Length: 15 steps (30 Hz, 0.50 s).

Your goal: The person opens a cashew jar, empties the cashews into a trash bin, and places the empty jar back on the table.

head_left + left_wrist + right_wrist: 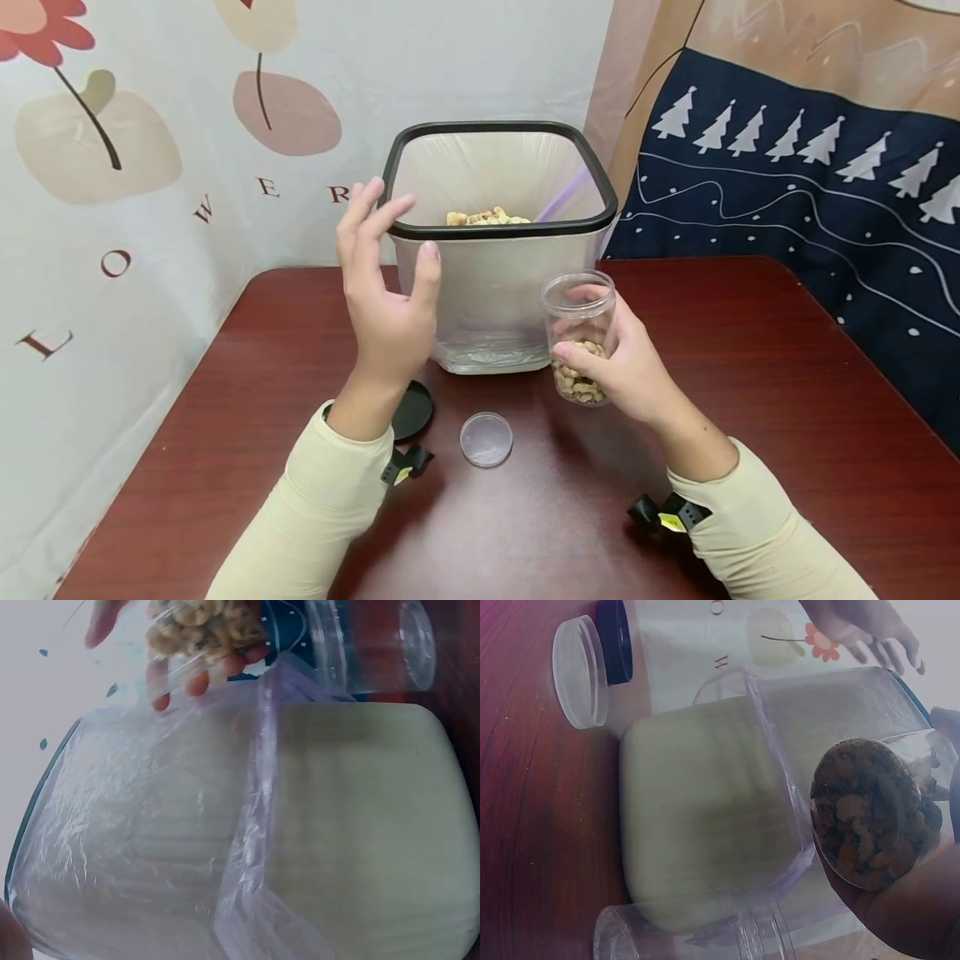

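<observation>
My right hand [633, 358] grips a clear plastic jar [561, 321], thumb on the near side. Pale brown, nut-like pieces [577, 383] fill its lower part; the right wrist view shows the pieces [870, 817] through its base. Behind it stands a bin [495, 292] with a black rim and a thin plastic liner. A heap of similar pieces [487, 218] shows inside. My left hand [390, 300] is raised at the bin's left front corner, fingers spread and holding nothing. Beneath the held jar stands an empty clear jar [375, 645], hidden in the head view.
A round clear lid [486, 440] lies on the dark red table [525, 533] in front of the bin. Beside it is a black lid [414, 411], partly covered by my left wrist. Printed curtains [480, 67] hang behind the table.
</observation>
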### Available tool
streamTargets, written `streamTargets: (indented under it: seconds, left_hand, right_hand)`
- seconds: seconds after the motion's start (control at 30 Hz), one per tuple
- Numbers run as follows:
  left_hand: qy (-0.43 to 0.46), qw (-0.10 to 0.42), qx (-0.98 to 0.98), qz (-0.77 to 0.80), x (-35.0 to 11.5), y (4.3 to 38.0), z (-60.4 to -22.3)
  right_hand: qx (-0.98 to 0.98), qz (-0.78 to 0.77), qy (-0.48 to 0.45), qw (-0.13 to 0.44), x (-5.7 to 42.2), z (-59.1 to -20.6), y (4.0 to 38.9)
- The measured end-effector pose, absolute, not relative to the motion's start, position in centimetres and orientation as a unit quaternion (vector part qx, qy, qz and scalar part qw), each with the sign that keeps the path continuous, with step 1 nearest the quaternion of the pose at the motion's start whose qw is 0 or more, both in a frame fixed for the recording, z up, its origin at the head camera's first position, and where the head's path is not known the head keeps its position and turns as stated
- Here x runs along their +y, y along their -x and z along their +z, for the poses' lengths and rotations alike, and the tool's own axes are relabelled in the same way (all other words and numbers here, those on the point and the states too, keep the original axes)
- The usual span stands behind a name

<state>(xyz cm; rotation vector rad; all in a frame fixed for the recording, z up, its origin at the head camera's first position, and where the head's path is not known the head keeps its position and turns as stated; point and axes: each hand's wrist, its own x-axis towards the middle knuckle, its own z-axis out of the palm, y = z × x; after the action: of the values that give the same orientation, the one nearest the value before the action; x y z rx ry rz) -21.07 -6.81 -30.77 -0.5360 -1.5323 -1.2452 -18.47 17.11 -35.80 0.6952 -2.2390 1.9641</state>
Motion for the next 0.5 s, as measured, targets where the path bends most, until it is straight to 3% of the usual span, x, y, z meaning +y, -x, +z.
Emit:
streamTargets:
  seconds: [0.23,0.5]
  left_hand:
    - [0.192,0.402,-0.667,-0.598,-8.2,21.6,-30.5]
    - [0.203,0.367,-0.668,-0.614,-8.8,21.9,-30.9]
  right_hand:
    - [-0.733,0.641,-0.224,0.04,17.0,-35.6,18.5]
    - [-0.739,0.632,-0.228,0.052,17.1,-35.7,18.3]
